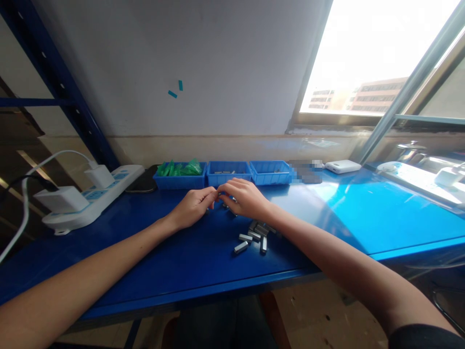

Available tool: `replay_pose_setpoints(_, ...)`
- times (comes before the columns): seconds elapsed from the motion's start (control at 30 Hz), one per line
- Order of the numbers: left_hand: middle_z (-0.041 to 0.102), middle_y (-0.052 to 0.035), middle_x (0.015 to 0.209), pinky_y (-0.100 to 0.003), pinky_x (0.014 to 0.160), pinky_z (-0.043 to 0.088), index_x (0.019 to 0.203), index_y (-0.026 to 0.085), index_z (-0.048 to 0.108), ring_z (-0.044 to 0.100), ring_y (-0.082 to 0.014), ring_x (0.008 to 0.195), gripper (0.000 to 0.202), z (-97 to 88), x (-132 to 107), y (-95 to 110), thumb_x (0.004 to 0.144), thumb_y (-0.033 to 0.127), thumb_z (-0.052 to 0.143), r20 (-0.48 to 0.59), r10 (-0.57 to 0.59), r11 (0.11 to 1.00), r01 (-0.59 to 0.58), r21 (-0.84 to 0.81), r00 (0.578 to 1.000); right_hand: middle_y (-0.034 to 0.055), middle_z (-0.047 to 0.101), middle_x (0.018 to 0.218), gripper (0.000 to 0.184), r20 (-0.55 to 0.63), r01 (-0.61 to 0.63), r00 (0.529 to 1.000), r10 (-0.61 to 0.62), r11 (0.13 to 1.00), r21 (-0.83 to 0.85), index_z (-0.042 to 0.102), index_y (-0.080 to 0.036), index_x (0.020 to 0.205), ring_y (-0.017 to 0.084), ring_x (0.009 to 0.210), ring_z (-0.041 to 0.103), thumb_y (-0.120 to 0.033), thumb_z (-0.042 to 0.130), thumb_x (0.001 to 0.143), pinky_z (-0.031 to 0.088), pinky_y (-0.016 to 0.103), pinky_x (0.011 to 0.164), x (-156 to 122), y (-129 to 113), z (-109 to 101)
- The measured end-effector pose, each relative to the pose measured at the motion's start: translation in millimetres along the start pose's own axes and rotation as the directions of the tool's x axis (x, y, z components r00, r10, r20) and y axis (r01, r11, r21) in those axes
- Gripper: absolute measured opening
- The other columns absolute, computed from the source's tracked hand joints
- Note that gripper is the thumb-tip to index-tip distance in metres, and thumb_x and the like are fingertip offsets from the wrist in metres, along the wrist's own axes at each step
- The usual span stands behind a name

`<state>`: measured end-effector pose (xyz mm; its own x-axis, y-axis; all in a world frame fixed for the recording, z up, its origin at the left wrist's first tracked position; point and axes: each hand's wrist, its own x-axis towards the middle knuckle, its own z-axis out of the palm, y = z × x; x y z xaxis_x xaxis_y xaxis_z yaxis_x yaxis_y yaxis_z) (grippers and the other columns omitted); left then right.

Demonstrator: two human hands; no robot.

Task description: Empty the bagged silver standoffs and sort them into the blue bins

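My left hand (195,207) is closed in a pinch above the blue table, its fingertips meeting those of my right hand (247,198). The right hand's fingers are curled and drawn together too. Whatever lies between the fingertips is too small or too hidden to name. Partly covered by my right hand, a few small metal pieces (234,212) rest on the table beneath it. Nearer to me lies a loose group of silvery metal bars (254,234), short and block-like, several in number, beside my right forearm.
Along the wall stand a blue bin (180,182) with green plastic bags, a middle bin (228,179) with small metal parts, and a right bin (271,178). A power strip (98,194) with plugged chargers sits left, beside a dark phone (143,180). A white box-like device (342,166) lies right.
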<state>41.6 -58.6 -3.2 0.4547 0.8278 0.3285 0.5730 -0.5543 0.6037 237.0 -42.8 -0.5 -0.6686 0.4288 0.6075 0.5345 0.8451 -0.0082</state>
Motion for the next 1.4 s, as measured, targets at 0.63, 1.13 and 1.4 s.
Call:
replay_pose_setpoints(0.63,0.06,-0.0005,0.072,-0.024,0.052,0.034,0.082,0.023,0.06,0.052,-0.0156,0.061,0.031,-46.4,0.5,-20.9,0.079,0.053,0.055,0.359,-0.187,0.935,0.054,0.35,0.914,0.0042,0.059,0.075,0.017,-0.421,-0.627,0.714,0.559,0.778,-0.03,0.057,-0.019,0.08,0.02,0.075,0.054,-0.033,0.05,0.086,0.039,0.03,0.072,-29.5,101.3,-38.3)
replay_pose_setpoints(1.13,0.055,0.0031,0.066,-0.025,0.061,0.04,0.094,0.016,0.049,0.054,-0.0136,0.064,0.047,5.7,6.9,-17.7,0.075,0.057,0.062,0.137,-0.13,0.892,0.176,-0.417,0.982,0.0062,0.062,0.09,0.017,0.131,0.074,0.988,-0.078,0.997,0.034,0.056,-0.016,0.1,0.019,0.085,0.053,-0.022,0.055,0.084,0.041,0.029,0.076,-0.8,-6.3,-2.2)
replay_pose_setpoints(1.4,0.06,0.0029,0.067,-0.025,0.063,0.042,0.109,0.017,0.042,0.059,-0.0139,0.066,0.057,7.2,6.1,-15.7,0.073,0.053,0.067,0.147,-0.131,0.844,0.188,-0.503,0.98,0.0058,0.063,0.088,0.012,0.154,0.045,0.987,-0.054,0.997,0.065,0.059,-0.017,0.093,0.018,0.084,0.054,-0.018,0.049,0.087,0.042,0.028,0.077,-0.3,-2.3,-2.8)
